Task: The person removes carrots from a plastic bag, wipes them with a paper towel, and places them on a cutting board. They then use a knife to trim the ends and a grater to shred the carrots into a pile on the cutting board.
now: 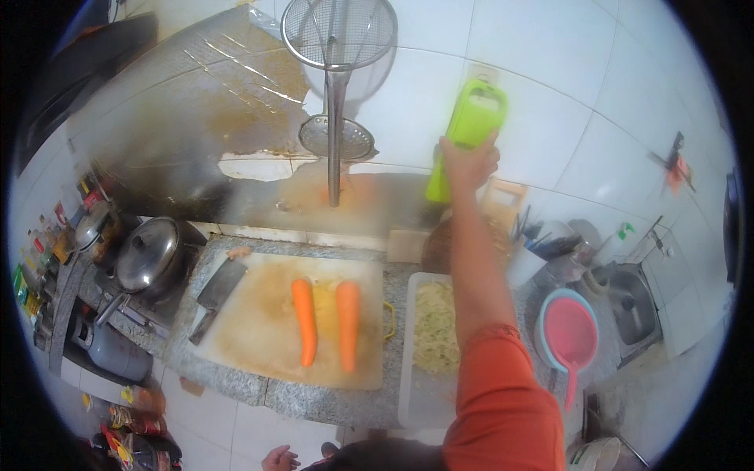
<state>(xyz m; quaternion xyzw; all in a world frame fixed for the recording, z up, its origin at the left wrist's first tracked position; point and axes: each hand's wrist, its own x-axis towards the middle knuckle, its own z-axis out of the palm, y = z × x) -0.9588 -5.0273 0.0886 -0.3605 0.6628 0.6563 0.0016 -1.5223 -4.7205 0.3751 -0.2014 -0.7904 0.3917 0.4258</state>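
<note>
My right hand is stretched up to the tiled wall and grips a bright green grater held upright against the tiles. Below it, two peeled carrots lie side by side on a pale wooden cutting board. A cleaver rests on the board's left edge. Right of the board stands a white tray holding shredded pale vegetable. My left hand shows only at the bottom edge, low and away from the counter, fingers apart and holding nothing.
A wire skimmer and a ladle hang on the stained wall. A lidded pot sits on the stove at left, with bottles beyond. A pink strainer in a blue bowl, a utensil holder and a sink lie to the right.
</note>
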